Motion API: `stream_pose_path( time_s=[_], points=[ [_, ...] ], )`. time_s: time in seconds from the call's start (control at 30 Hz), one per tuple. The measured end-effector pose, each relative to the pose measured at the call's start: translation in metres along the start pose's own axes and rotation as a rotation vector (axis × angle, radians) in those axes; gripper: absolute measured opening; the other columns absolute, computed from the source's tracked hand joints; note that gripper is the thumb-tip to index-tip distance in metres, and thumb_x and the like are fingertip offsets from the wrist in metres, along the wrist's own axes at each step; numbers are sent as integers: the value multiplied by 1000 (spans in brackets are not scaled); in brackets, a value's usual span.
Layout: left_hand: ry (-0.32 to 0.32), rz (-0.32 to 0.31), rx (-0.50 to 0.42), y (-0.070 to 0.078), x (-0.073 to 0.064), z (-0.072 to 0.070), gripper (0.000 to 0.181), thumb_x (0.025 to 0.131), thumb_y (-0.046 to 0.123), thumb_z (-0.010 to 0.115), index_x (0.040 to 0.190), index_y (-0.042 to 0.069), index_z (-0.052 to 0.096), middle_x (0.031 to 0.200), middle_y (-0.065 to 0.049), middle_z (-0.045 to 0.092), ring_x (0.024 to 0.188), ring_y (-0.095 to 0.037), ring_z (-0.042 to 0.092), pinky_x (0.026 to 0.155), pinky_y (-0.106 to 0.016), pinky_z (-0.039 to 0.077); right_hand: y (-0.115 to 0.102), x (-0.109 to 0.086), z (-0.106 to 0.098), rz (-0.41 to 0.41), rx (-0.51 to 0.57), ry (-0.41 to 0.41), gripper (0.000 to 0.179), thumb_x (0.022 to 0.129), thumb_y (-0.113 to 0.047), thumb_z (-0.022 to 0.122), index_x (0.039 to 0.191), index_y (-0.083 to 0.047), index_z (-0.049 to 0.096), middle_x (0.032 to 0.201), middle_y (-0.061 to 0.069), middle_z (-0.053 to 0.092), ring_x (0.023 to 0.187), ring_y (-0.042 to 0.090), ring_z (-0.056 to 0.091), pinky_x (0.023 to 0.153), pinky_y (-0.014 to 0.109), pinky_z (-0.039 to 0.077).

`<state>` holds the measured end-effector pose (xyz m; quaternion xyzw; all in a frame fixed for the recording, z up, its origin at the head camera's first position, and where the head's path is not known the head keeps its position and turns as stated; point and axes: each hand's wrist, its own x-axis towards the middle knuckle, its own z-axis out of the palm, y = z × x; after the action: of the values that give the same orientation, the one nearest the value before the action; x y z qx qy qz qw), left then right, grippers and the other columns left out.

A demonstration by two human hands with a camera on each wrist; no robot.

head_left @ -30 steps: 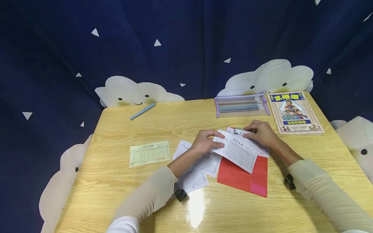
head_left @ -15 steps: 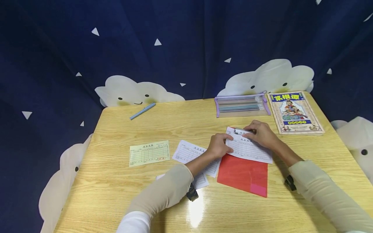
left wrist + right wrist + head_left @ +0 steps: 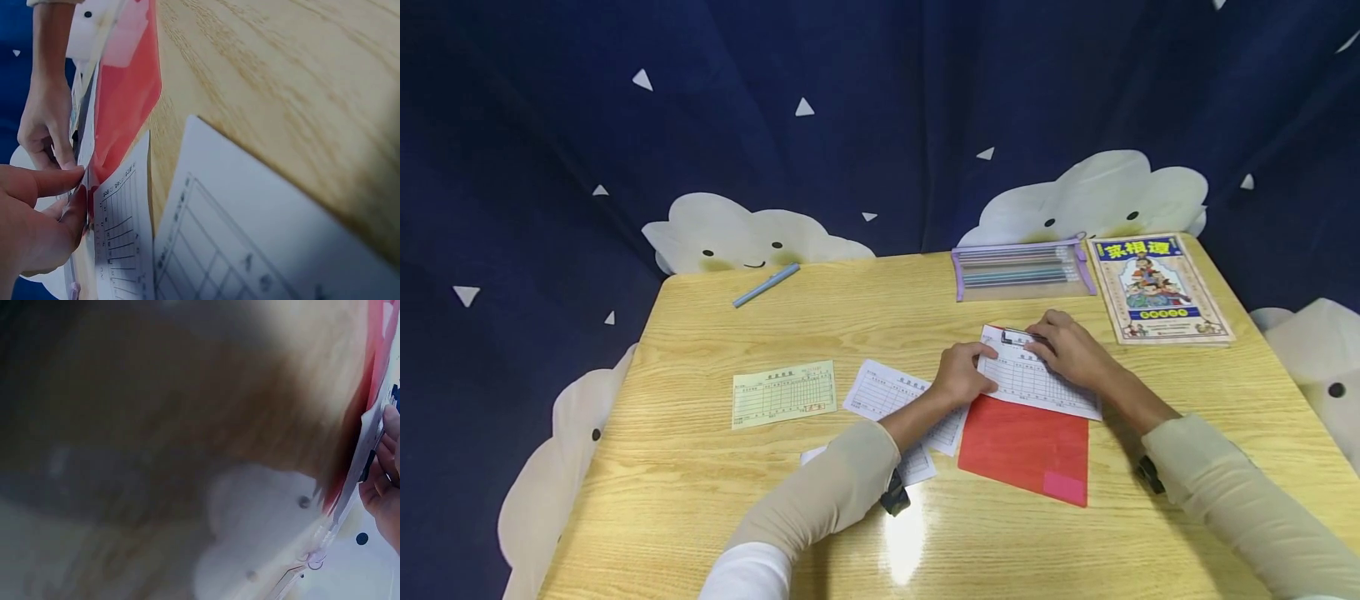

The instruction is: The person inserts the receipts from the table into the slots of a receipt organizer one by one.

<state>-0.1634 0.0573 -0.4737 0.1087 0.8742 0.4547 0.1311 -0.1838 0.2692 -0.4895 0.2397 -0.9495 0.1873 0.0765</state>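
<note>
Left hand (image 3: 961, 377) pinches a white form (image 3: 1022, 379); right hand (image 3: 1075, 347) grips the clip (image 3: 1007, 338) on a red clipboard (image 3: 1011, 450); clipping seems in hand; next, probably, squaring the form.

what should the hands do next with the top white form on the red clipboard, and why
Probably the left hand should nudge the top white form towards the metal clip: it pinches the form's left edge, and the right hand grips the clip.

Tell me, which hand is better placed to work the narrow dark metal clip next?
Right, I'd judge: the right hand grips the clip at its right end; the left hand is farther off, pinching the left edge of the white rectangular paper slip.
</note>
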Motion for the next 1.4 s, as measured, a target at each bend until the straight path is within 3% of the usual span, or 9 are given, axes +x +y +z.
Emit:
stream_pose_path(
  time_s=[0.23,0.5,0.9,1.1,1.4],
  points=[
    [4,-27,-33,1,-1,0,45,64,-5,80,107,7,71,84,-11,69,70,-5,49,60,-12,42,2,0,2,-66,6,73,20,83,-8,71,97,6,70,84,12,58,78,25,56,70,41,48],
    [6,-32,3,4,3,0,43,68,-1,79,109,9,70,108,-7,70,98,-11,57,86,-16,46,3,1,1,-83,9,76,17,83,-7,70,96,4,71,81,10,59,76,23,57,67,40,48],
    [24,5,61,5,8,-1,44,71,1,75,113,13,69,117,-5,68,109,-13,60,92,-19,46,4,3,1,-104,2,95,15,82,-6,71,94,4,72,79,9,58,74,22,55,66,39,48],
    [30,55,100,4,11,-1,45,75,1,71,118,12,66,121,-6,66,116,-16,58,98,-22,45,4,4,0,-102,-10,90,16,83,-7,70,95,3,71,80,9,58,75,22,55,66,38,47],
    [26,77,126,3,10,2,45,76,1,70,120,9,65,124,-6,65,120,-17,57,101,-22,43,1,1,0,-97,-11,68,19,83,-8,70,98,4,70,82,10,56,79,24,54,69,41,48]
  ],
)
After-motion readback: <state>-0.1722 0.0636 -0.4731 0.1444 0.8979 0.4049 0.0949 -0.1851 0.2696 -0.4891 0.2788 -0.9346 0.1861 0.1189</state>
